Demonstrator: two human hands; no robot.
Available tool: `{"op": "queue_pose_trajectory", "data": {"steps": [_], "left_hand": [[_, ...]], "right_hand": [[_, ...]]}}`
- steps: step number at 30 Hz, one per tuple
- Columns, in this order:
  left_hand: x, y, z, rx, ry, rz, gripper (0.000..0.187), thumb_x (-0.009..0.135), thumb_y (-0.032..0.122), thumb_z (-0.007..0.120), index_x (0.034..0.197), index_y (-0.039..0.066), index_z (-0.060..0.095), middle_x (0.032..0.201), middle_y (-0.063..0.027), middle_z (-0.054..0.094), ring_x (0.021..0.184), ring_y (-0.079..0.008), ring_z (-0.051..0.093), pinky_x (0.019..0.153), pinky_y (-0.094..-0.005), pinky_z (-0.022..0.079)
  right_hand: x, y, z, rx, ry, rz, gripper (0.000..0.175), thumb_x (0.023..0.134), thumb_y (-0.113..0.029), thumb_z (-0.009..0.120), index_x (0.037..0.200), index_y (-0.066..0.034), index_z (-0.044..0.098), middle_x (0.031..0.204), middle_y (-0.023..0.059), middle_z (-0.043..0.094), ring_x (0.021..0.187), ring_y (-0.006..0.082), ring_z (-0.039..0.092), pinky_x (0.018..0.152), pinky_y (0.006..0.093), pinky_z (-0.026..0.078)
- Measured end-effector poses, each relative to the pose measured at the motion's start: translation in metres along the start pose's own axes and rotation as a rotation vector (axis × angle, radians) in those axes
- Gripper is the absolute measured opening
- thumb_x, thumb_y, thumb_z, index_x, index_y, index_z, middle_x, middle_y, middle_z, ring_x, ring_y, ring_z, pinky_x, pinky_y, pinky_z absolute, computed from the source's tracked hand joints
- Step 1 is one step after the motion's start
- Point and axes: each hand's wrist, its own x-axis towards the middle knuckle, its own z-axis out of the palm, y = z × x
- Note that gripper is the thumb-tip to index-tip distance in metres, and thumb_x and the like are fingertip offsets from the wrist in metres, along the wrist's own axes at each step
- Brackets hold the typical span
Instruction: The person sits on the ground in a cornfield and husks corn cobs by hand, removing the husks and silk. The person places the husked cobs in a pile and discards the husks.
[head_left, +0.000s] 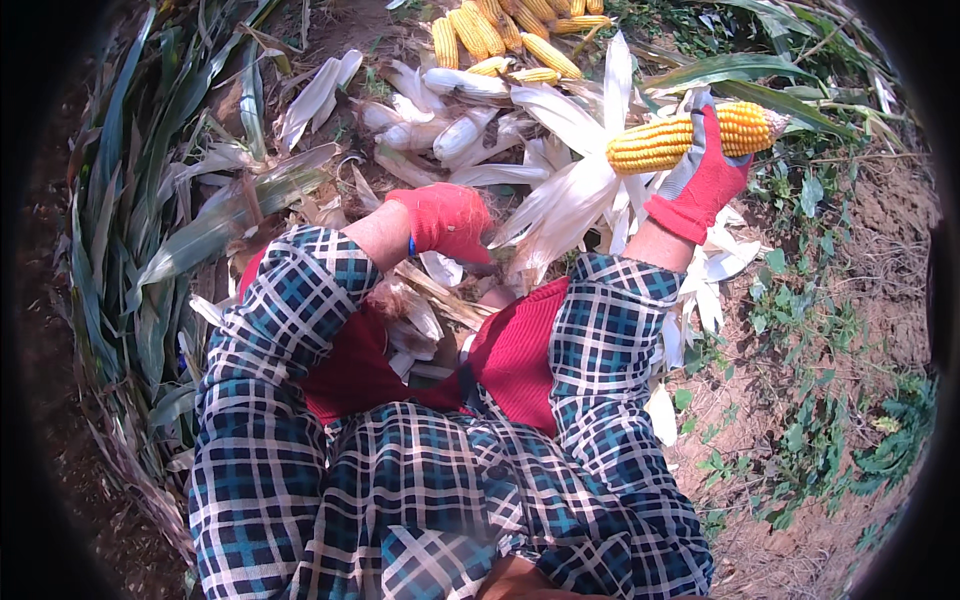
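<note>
My right hand (701, 187), in a red and grey work glove, grips a bare ear of yellow corn (652, 145) at the right. The ear lies nearly level, its tip pointing right. Pale husk leaves (562, 202) spread out around the ear's left end; whether they are still joined to it I cannot tell. My left hand (450, 221), in a red glove with strands of corn silk on it, is curled in front of my left knee, left of those husk leaves. Its fingers are turned away from view, so anything inside them is hidden.
Several husked yellow ears (487, 34) lie piled at the top. Below them are loose pale husks (457, 135). Cut corn stalks and leaves (150, 202) are heaped along the left. Low green weeds (802, 420) grow from dry soil (892, 217) at the right.
</note>
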Motion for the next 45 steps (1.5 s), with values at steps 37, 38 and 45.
{"op": "queue_pose_trajectory", "data": {"steps": [37, 38, 45], "left_hand": [[-0.052, -0.061, -0.087, 0.62, 1.185, -0.354, 0.059, 0.064, 0.024, 0.078, 0.12, 0.021, 0.062, 0.104, -0.0043, 0.062, 0.103, -0.026, 0.058, 0.109, -0.0515, 0.032], [-0.055, -0.063, -0.087, 0.649, 1.206, -0.34, 0.06, 0.064, 0.024, 0.078, 0.121, 0.021, 0.062, 0.105, -0.0039, 0.062, 0.105, -0.0255, 0.058, 0.11, -0.0508, 0.031], [-0.054, -0.068, -0.088, 0.553, 1.492, -0.504, 0.082, 0.069, 0.033, 0.077, 0.142, 0.02, 0.044, 0.143, -0.0117, 0.044, 0.138, -0.0296, 0.036, 0.114, -0.0571, 0.017]], "right_hand": [[-0.036, -0.033, 0.005, 0.042, -0.901, 0.37, 0.057, 0.086, -0.04, 0.069, 0.126, -0.0012, 0.058, 0.115, 0.0132, 0.065, 0.105, 0.0215, 0.062, 0.096, 0.038, 0.048], [-0.043, -0.032, 0.009, -0.067, -0.986, 0.529, 0.054, 0.083, -0.026, 0.076, 0.127, -0.0012, 0.057, 0.113, 0.0095, 0.064, 0.1, 0.0163, 0.062, 0.091, 0.0334, 0.05], [-0.089, -0.027, 0.04, 0.011, -1.287, 0.729, 0.061, 0.077, -0.015, 0.08, 0.13, -0.0003, 0.053, 0.115, 0.0032, 0.065, 0.098, 0.01, 0.061, 0.086, 0.0273, 0.05]]}}
